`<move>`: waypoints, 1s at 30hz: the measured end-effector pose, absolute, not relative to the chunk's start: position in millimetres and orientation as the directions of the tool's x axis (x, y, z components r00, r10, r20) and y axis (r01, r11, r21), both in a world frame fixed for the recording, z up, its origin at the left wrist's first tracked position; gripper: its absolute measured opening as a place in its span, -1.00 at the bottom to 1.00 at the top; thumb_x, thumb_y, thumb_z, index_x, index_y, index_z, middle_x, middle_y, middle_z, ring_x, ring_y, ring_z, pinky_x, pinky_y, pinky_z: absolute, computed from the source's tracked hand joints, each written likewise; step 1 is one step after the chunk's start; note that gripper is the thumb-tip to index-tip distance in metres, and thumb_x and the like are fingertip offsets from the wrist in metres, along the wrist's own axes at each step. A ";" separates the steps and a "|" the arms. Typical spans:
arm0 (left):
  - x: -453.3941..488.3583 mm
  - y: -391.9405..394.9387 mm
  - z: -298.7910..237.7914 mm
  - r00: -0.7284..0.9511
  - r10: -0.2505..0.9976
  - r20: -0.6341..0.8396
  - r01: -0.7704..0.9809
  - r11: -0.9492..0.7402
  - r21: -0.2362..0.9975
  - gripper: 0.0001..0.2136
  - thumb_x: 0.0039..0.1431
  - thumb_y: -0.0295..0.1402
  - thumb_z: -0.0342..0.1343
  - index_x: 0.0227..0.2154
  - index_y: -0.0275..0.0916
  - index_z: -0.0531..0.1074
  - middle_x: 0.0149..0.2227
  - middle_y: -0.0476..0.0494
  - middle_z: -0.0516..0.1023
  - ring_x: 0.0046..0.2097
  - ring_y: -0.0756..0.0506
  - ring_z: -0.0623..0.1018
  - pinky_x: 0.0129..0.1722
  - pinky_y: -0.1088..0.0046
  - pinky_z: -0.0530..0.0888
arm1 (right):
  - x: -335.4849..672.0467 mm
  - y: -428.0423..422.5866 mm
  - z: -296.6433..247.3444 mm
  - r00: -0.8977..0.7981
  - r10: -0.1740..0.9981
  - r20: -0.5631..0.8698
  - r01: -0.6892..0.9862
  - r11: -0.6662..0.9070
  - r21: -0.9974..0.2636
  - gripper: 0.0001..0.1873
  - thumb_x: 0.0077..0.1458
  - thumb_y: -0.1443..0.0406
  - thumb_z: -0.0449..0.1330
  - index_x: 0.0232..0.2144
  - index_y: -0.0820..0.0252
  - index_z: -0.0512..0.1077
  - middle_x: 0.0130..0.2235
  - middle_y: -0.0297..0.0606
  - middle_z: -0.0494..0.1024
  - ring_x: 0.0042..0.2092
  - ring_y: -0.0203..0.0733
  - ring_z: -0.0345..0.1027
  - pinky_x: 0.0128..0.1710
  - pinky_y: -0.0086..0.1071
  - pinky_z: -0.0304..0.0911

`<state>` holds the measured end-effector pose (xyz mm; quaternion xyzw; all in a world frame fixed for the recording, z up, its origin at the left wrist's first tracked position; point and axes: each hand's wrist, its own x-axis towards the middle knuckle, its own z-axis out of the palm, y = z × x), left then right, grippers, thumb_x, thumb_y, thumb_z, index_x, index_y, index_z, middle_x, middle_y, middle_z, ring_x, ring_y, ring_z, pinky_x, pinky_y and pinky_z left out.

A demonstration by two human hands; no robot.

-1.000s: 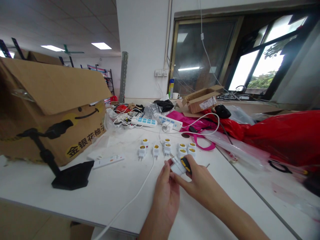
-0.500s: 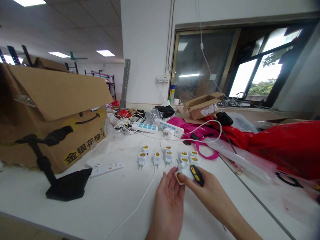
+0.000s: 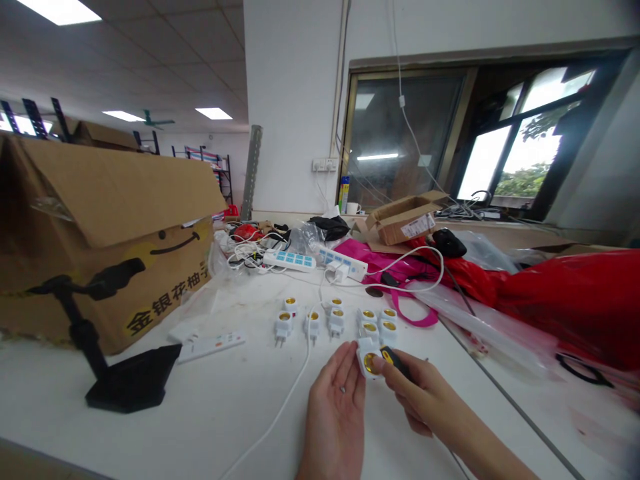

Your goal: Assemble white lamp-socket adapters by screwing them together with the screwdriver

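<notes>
While our left hand [image 3: 335,420] lies open, palm up, our right hand [image 3: 425,393] pinches a white plastic socket adapter [image 3: 367,357] and what looks like a yellow-black screwdriver handle [image 3: 393,360] above the white counter [image 3: 210,407].

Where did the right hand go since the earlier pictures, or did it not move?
Yes, it moved. The right hand, with the black-and-yellow screwdriver, has shifted rightward against the white socket adapters standing in front of it.
</notes>
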<state>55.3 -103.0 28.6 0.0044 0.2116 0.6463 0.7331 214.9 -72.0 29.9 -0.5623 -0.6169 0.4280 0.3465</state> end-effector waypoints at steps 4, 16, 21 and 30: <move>55.6 -101.8 20.7 0.083 0.962 -0.261 -0.948 0.157 0.276 -0.68 0.44 -0.50 0.04 0.01 -0.38 0.71 0.30 -0.36 0.64 0.35 -0.21 0.60 0.50 0.17 0.38 | 215.3 -73.9 31.6 -0.146 0.988 -0.042 0.443 0.027 -0.896 -0.14 0.11 -0.54 0.09 -0.23 0.11 0.35 -0.56 -0.62 0.02 -0.64 -0.42 -0.18 -0.71 -0.45 -0.11; 14.0 -90.1 -10.5 -0.035 0.992 0.122 -0.108 -0.125 0.986 -0.54 0.39 -0.38 0.10 0.29 -0.24 0.59 0.39 -0.30 0.54 0.46 -0.31 0.47 0.57 -0.05 0.25 | 213.6 -75.4 56.5 -0.174 0.982 -0.068 0.730 0.082 -0.678 -0.29 0.22 -0.33 0.01 -0.37 0.16 0.46 -0.44 -0.26 0.40 -0.45 -0.16 0.22 -0.46 -0.29 0.06; -18.8 -87.9 -12.1 0.222 0.917 0.330 0.373 -0.393 0.841 -0.33 0.27 -0.63 -0.03 0.42 -0.16 0.45 0.51 -0.17 0.34 0.53 -0.26 0.36 0.59 -0.05 0.19 | 201.2 -69.1 51.4 -0.198 0.980 -0.036 0.788 0.137 -0.600 -0.45 0.30 -0.15 0.06 -0.47 0.12 0.44 -0.39 -0.09 0.60 -0.34 -0.02 0.38 -0.33 -0.24 0.09; -27.2 -88.2 -9.8 0.239 0.914 0.327 0.319 -0.392 0.863 -0.25 0.14 -0.74 -0.04 0.34 -0.08 0.55 0.46 -0.12 0.43 0.50 -0.23 0.43 0.60 -0.03 0.19 | 201.8 -60.0 46.0 -0.201 0.980 -0.012 0.824 0.162 -0.544 -0.45 0.43 -0.10 0.06 -0.48 0.09 0.41 -0.41 -0.13 0.61 -0.35 -0.04 0.41 -0.34 -0.25 0.10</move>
